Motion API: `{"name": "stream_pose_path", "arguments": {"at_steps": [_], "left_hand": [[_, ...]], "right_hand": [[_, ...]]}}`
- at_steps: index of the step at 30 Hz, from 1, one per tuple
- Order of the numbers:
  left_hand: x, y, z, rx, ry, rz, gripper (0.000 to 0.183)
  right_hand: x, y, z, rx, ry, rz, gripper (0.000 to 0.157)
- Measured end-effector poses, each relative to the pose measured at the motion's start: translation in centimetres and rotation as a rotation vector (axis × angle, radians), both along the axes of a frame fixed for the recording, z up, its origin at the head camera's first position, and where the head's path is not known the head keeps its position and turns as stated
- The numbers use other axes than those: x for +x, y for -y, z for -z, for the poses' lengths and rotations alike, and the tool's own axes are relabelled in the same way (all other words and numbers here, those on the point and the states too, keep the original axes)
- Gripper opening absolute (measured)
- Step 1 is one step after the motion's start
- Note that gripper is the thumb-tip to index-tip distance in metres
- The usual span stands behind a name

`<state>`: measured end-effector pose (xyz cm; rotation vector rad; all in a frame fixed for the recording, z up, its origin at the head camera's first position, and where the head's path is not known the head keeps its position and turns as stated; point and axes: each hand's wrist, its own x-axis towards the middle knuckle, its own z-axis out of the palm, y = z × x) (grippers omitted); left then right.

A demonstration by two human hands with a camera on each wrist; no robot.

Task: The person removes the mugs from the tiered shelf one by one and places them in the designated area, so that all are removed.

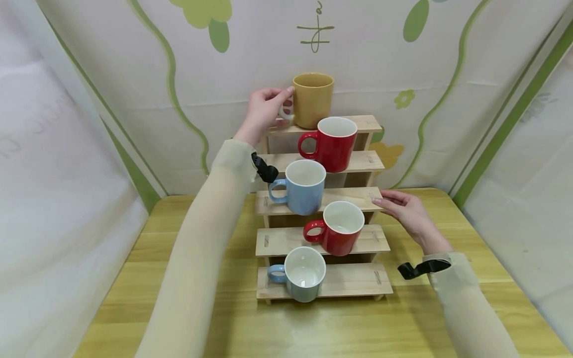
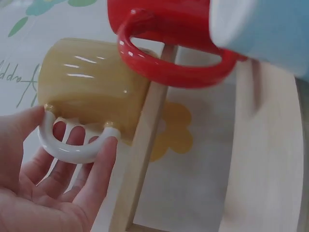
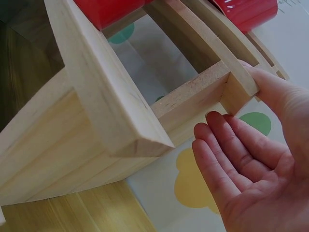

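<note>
My left hand holds a yellow mug by its white handle, thumb at the upper end of the handle and fingers around it. The mug stands upright at the top tier of a stepped wooden rack. On the right, my right hand grips the end of the middle board, with its thumb on the board and the other fingers beside and below it. Lower tiers carry a red mug, a light blue mug, a second red mug and a grey-blue mug at the bottom.
The rack stands on a wood-grain table. Behind it hangs a white printed cloth with green and yellow plant shapes, and similar cloth walls rise at both sides. All the visible mug handles point left.
</note>
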<state>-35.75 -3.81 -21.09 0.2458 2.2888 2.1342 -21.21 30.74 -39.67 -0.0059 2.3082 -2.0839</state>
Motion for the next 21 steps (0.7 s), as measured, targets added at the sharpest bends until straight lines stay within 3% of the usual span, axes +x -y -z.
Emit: {"name": "stream_pose_path", "arguments": {"at_steps": [12,21], "left_hand": [[0.61,-0.02,-0.25,0.02,0.016,-0.022,0.036],[0.65,0.22,-0.32,0.014,0.004,-0.002,0.035]], "right_hand": [[-0.04,-0.17,-0.02,0.029,0.02,-0.004,0.068],[0.07,-0.22,-0.11,0.016,0.006,-0.003,0.068]]}}
